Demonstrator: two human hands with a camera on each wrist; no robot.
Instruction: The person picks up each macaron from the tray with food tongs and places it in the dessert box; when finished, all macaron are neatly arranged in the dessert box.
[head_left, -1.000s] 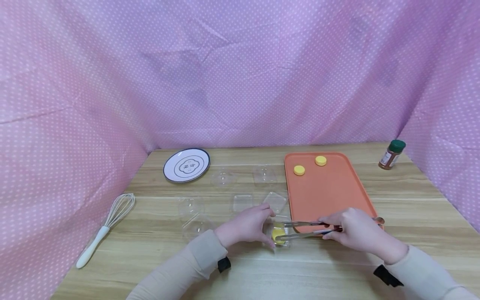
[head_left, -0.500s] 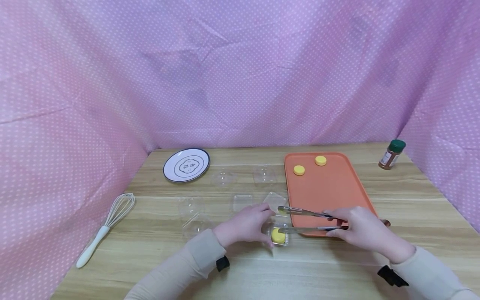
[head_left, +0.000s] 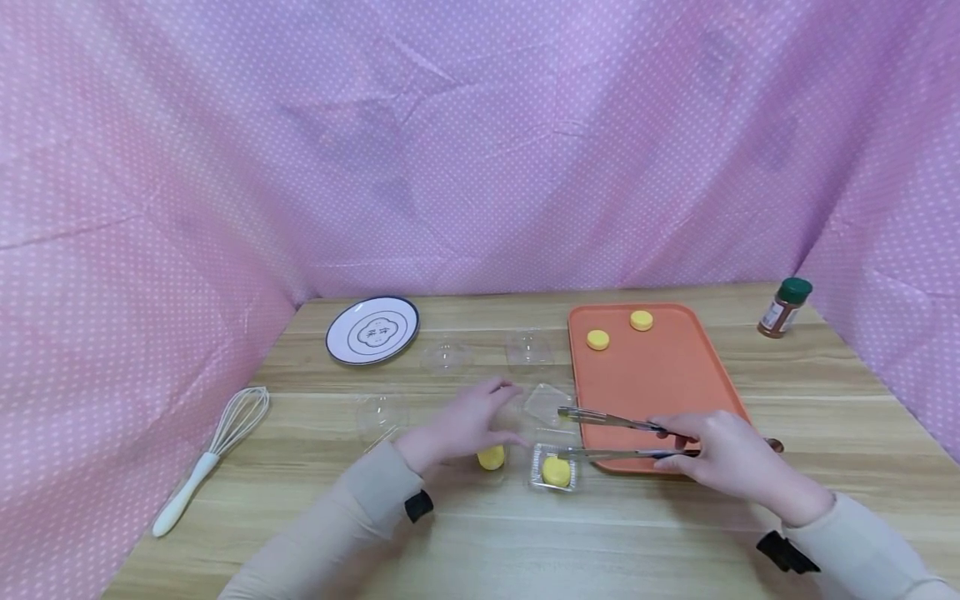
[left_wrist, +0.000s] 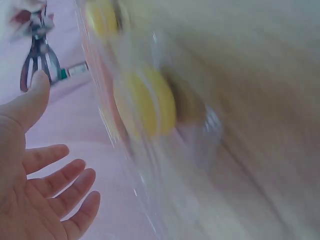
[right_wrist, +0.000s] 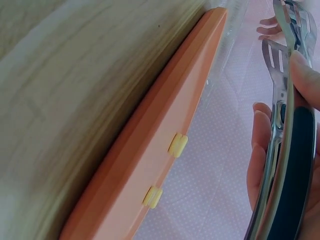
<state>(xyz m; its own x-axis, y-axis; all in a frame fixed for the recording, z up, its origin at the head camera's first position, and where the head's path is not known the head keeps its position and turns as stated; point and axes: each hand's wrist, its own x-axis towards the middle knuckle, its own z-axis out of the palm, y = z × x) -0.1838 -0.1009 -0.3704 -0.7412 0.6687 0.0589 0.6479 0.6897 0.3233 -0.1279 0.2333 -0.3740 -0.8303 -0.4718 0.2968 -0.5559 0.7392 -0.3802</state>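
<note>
My left hand (head_left: 461, 423) hovers with fingers spread over a yellow macaron (head_left: 491, 457) that sits in clear plastic packaging, partly hidden by the hand. In the left wrist view the fingers hold nothing; that macaron (left_wrist: 145, 101) is beside them. To its right, a second yellow macaron (head_left: 557, 472) lies in a small clear plastic box (head_left: 537, 467). My right hand (head_left: 723, 458) grips metal serving tongs (head_left: 611, 422) by their dark handles. The tongs' arms are spread with nothing between them, one tip over the box's macaron.
An orange tray (head_left: 652, 383) bears two more macarons (head_left: 597, 340). Clear plastic lids and bases (head_left: 529, 348) lie across the middle. Farther out are a white plate (head_left: 373, 331), a whisk (head_left: 213, 458) at left and a spice jar (head_left: 784, 308) at back right.
The tongs have spread and released the macaron in the clear box. My left hand has left that box and moved left, over the other macaron. My right hand shifted slightly right.
</note>
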